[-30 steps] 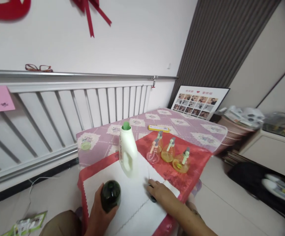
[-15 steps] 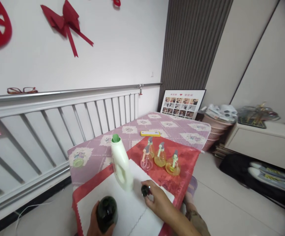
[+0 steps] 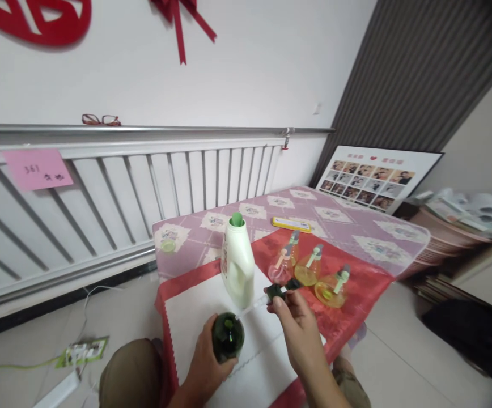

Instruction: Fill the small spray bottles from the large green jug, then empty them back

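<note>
My left hand (image 3: pixel 212 360) is wrapped around a dark green, glossy round bottle (image 3: pixel 228 338) low over the white sheet. In my right hand (image 3: pixel 299 326) is a black spray head (image 3: pixel 276 291), pinched between thumb and fingers, its thin clear tube (image 3: pixel 252 309) pointing left. The tube's end shows at the bottle's upper right edge; whether it is inside, I cannot tell. A pale green jug (image 3: pixel 238 266) with a green spout stands just beyond the bottle. Behind my right hand are several small spray bottles, including a pink one (image 3: pixel 280 272) and a yellow one (image 3: pixel 308 272).
A red cloth (image 3: pixel 369 269) and a white sheet (image 3: pixel 190 309) cover part of the table with its purple tablecloth (image 3: pixel 267 218). On it lie a yellow case (image 3: pixel 291 225) and a light green cap (image 3: pixel 168 245). A radiator (image 3: pixel 144 192) lines the wall; a power strip (image 3: pixel 61 388) lies on the floor.
The view has swung left and down. My right hand has turned the spray head so its tube points left, and the two hands are nearer each other. The jug still stands.
</note>
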The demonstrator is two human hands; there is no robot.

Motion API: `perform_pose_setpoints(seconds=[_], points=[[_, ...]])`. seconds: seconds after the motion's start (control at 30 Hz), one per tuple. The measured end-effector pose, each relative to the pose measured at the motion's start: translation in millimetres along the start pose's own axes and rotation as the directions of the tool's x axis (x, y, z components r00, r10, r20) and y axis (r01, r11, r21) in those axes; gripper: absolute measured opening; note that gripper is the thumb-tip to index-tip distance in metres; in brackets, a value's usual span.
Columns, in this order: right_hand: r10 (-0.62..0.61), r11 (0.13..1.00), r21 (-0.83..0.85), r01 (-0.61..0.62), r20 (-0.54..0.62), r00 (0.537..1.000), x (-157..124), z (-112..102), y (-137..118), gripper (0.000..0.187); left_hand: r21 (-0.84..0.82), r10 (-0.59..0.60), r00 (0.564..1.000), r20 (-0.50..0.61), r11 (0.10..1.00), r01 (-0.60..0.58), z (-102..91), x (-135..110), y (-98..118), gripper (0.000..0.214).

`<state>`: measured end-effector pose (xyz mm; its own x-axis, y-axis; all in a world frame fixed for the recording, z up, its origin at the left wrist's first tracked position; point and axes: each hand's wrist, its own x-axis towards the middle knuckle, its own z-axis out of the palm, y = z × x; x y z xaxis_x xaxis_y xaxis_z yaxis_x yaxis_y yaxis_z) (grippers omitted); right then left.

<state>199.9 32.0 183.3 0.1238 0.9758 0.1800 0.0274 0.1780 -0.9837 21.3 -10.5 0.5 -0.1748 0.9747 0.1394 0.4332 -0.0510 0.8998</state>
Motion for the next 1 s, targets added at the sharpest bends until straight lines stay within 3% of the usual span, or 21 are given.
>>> perform_pose_setpoints(seconds=[0.27, 0.5, 0.67, 1.0], points=[[-0.079, 0.961, -0.246, 0.129, 0.205, 0.976, -3.8, 25.2, 15.7, 0.041, 0.020, 0.045, 0.999, -0.003, 0.999, -0.045, -0.5, -2.1, -2.7, 0.092], [0.004, 0.885, -0.433, 0.171, 0.374, 0.927, -13.6, 39.9, 49.9, 0.031, 0.052, 0.069, 0.998, 0.014, 0.996, -0.070, 1.0, -0.8, -4.6, 0.095], [0.026, 0.882, -0.444, 0.158, 0.381, 0.924, -21.3, 42.3, 72.1, 0.032, 0.046, 0.083, 0.996, 0.024, 0.995, -0.084, -2.0, 0.9, 1.2, 0.090], [0.000, 0.870, -0.462, 0.170, 0.346, 0.938, -18.2, 45.6, 72.8, 0.024, 0.043, 0.087, 0.995, 0.051, 0.995, -0.089, -5.8, 1.1, 3.8, 0.094]])
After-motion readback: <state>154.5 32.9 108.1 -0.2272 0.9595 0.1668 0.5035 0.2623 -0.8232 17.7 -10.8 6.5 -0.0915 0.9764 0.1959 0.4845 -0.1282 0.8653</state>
